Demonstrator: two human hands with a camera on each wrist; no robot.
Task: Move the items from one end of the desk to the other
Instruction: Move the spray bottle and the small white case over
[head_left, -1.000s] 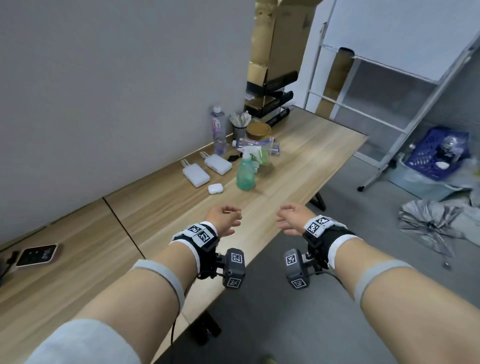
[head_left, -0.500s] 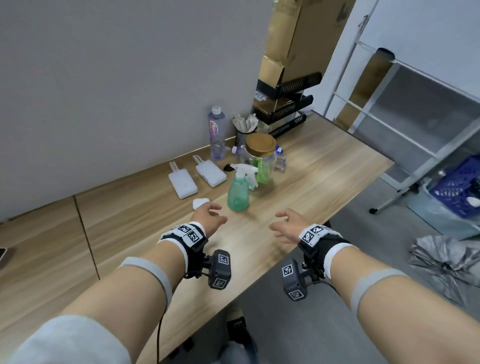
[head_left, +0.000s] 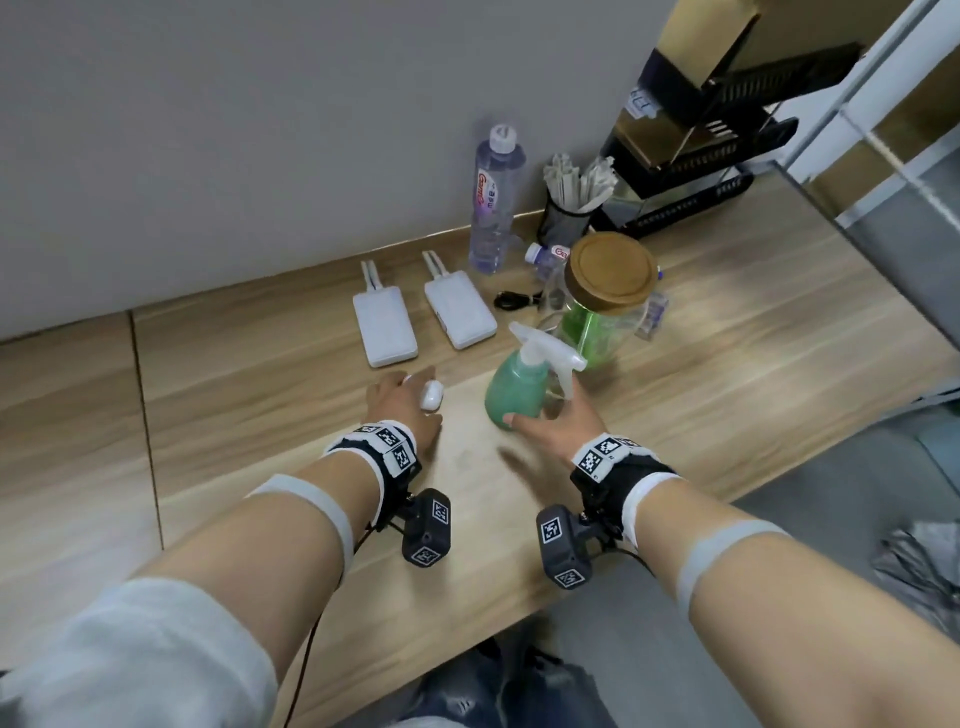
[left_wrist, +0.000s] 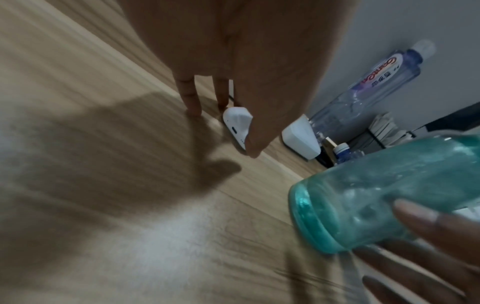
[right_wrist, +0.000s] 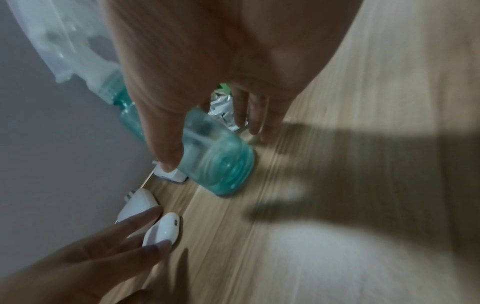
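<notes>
A small white earbud case (head_left: 431, 397) stands tipped up on the wooden desk (head_left: 234, 395). My left hand (head_left: 402, 400) pinches it between thumb and fingers; the left wrist view shows the thumb on the case (left_wrist: 237, 123) and the fingers behind it. A teal spray bottle (head_left: 514, 384) with a white trigger stands upright just to the right. My right hand (head_left: 550, 415) straddles its base with the thumb against the bottle (right_wrist: 218, 162) and straight fingers on the far side, reaching down to the desk.
Two white power banks (head_left: 384, 327) (head_left: 460, 312) lie behind the case. A tall water bottle (head_left: 493, 202), a mesh cup of sticks (head_left: 569, 208), a wooden-lidded jar (head_left: 610, 273), a black cable (head_left: 514, 300) and a black rack (head_left: 701, 171) crowd the back right.
Both hands moved forward and down onto the desk. The left reached the earbud case and tipped it up; the right arrived at the spray bottle's base.
</notes>
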